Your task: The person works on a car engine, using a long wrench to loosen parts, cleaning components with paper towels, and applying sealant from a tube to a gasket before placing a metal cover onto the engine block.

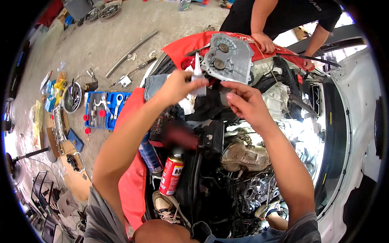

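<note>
My left hand [180, 87] is closed around a sealant tube [198, 86] with a long white nozzle pointing up and away. Just beyond the nozzle lies a grey metal housing cover [235, 54], flat, with two round dark parts set in it. My right hand [248, 104] is raised near the cover's lower edge, with index finger and thumb apart and the other fingers curled. I make out nothing held in it. Across the cover, another person's hand [264, 42] rests at its far right side, and that person's second hand [308, 62] is farther right.
Below my arms is an open engine bay with a heat shield [245, 156]. A red spray can [172, 176] and a blue can [150, 156] stand at its left. Red fender covers [131, 178] drape the edges. A blue tool case [97, 111] lies on the floor.
</note>
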Demonstrator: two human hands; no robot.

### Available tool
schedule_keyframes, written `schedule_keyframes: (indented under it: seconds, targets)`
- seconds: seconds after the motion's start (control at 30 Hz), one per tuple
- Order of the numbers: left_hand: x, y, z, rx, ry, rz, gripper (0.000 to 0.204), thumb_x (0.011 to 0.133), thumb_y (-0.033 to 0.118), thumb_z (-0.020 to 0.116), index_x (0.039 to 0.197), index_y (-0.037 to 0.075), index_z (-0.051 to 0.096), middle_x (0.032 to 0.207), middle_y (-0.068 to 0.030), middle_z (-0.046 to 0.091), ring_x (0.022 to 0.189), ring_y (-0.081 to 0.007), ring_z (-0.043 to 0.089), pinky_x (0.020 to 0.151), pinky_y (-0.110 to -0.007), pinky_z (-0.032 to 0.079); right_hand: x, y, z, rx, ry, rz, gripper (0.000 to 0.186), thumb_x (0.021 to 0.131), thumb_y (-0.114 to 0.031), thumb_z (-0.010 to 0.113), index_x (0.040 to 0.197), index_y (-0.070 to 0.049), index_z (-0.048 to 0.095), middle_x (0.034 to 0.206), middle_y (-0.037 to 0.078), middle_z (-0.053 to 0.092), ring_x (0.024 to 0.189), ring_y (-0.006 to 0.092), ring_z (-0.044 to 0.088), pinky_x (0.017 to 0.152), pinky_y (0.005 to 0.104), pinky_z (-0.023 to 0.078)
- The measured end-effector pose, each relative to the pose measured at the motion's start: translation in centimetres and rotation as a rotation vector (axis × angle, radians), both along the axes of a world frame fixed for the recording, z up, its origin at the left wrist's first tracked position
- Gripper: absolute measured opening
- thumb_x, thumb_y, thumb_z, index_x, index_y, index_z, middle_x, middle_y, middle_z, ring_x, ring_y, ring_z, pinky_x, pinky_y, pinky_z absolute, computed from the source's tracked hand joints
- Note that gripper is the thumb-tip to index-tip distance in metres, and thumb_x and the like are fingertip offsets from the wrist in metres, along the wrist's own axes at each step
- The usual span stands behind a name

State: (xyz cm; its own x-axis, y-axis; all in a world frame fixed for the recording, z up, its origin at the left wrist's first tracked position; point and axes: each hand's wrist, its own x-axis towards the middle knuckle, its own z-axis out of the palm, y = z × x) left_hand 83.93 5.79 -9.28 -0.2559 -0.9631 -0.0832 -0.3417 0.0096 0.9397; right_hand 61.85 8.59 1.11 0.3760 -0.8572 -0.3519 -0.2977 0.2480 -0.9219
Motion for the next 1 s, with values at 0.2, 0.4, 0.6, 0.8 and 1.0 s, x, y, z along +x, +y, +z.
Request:
schedule_keyframes:
  seconds: [0.2, 0.4, 0.6, 0.8, 1.0]
  targets:
    - [-1.8, 9.4, 10.3, 0.166, 0.207, -0.161, 0.030, 0.080, 0.028, 0.073, 0.086, -0.001, 0.065, 0.068, -0.0050, 0.063, 0.065, -0.0067, 0.053, 0.059, -0.029, 0.046, 0.3, 4.9, 4.4, 0.052, -0.441, -0.148, 0.043, 0.088, -0.010, 0.058, 0.129, -0.004, 0.051, 0.103, 0.001, 0.057, 0.091, 0.0088, 0.053, 0.076, 0.0231, 0.043]
    - [-3.4, 12.6, 12.6, -0.134, 0.086, -0.283, 0.036, 0.070, 0.031, 0.079, 0.076, 0.001, 0.061, 0.063, -0.0144, 0.057, 0.052, -0.0302, 0.051, 0.050, -0.034, 0.040, -0.3, 9.0, 5.2, 0.165, -0.721, -0.170, 0.048, 0.086, -0.005, 0.061, 0.132, -0.004, 0.047, 0.108, 0.003, 0.057, 0.098, 0.0111, 0.053, 0.086, 0.0258, 0.043]
    - [-3.5, 13.7, 12.7, -0.365, -0.004, -0.311, 0.043, 0.065, 0.037, 0.081, 0.066, 0.002, 0.057, 0.055, -0.0118, 0.047, 0.049, -0.0315, 0.047, 0.046, -0.038, 0.034, -1.0, 10.6, 5.5, 0.042, -0.659, -0.156, 0.049, 0.083, 0.002, 0.063, 0.130, -0.001, 0.049, 0.106, 0.002, 0.057, 0.096, 0.0093, 0.053, 0.087, 0.0246, 0.044]
    - [-4.5, 14.5, 13.0, -0.320, 0.019, -0.318, 0.041, 0.065, 0.036, 0.082, 0.067, 0.003, 0.058, 0.056, -0.0103, 0.048, 0.049, -0.0301, 0.049, 0.046, -0.037, 0.034, -1.8, 11.7, 6.0, -0.129, -0.501, -0.121, 0.042, 0.084, 0.001, 0.063, 0.125, -0.002, 0.054, 0.098, 0.001, 0.052, 0.087, 0.0073, 0.049, 0.076, 0.0208, 0.042]
    - [-4.6, 15.1, 12.9, -0.352, 0.009, -0.334, 0.039, 0.064, 0.034, 0.082, 0.069, 0.003, 0.059, 0.058, -0.0102, 0.051, 0.051, -0.0283, 0.052, 0.047, -0.036, 0.037, -2.4, 12.7, 6.9, -0.291, -0.322, -0.078, 0.041, 0.081, 0.000, 0.066, 0.121, -0.003, 0.057, 0.091, 0.001, 0.046, 0.079, 0.0061, 0.044, 0.065, 0.0170, 0.037]
